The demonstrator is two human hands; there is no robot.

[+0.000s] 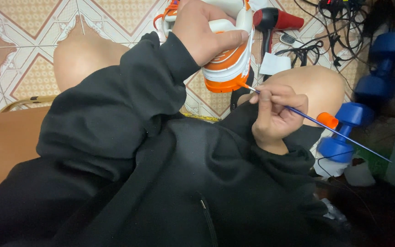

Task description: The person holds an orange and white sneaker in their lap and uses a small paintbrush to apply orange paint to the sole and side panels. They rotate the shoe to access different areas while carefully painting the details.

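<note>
Left hand: left hand (204,29) clamped around a white-and-orange shoe (227,64), held up.
Right hand: right hand (275,114) pinches a thin blue paintbrush (318,122), tip touching the shoe's orange heel.
Nearby: blue dumbbells (346,130), red hair dryer (277,20).

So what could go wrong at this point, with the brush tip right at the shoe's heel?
The right hand grips the thin blue brush near its tip, so the long handle may wobble and smear orange onto the white parts of the shoe. The left hand holds the shoe in mid-air; a slip could drop it onto the black sleeve.
</note>
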